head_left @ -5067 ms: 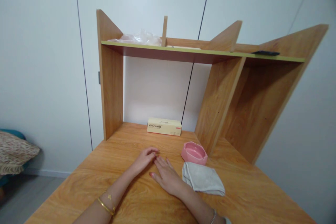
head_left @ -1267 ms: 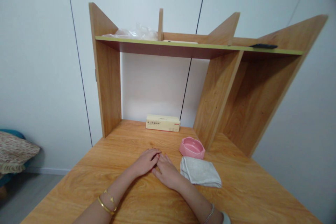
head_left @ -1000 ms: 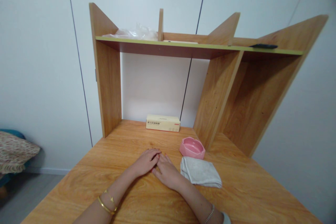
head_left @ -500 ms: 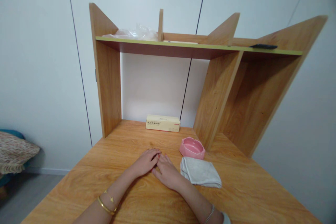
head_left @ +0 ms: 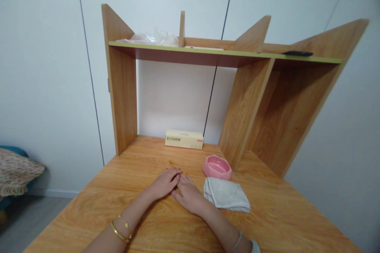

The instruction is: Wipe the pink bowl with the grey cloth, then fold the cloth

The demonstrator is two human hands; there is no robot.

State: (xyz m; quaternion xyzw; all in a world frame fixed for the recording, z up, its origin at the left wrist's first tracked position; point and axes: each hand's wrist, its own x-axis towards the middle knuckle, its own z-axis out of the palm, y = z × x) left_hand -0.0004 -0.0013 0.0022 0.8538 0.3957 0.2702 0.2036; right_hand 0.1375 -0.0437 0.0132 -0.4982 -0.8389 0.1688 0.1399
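Note:
My left hand [head_left: 165, 183] rests palm down on the wooden desk [head_left: 118, 189], fingers stretched out and holding nothing. Beside it lies my right hand [head_left: 189, 195], also flat, with its fingertips touching those of the left. Just right of the right hand is a folded pale grey cloth [head_left: 227, 195]. Behind the cloth, close against it, stands a pink faceted bowl [head_left: 217, 167] that looks like an ashtray. Farther back, a long cream cling film box [head_left: 184, 139] with dark printing sits under the shelf.
A wooden shelf unit [head_left: 245, 106] rises from the back of the desk. On its upper board lie a clear plastic bag [head_left: 154, 38] and a flat black object [head_left: 297, 53]. At far left, a patterned cloth [head_left: 19, 172] drapes over something blue.

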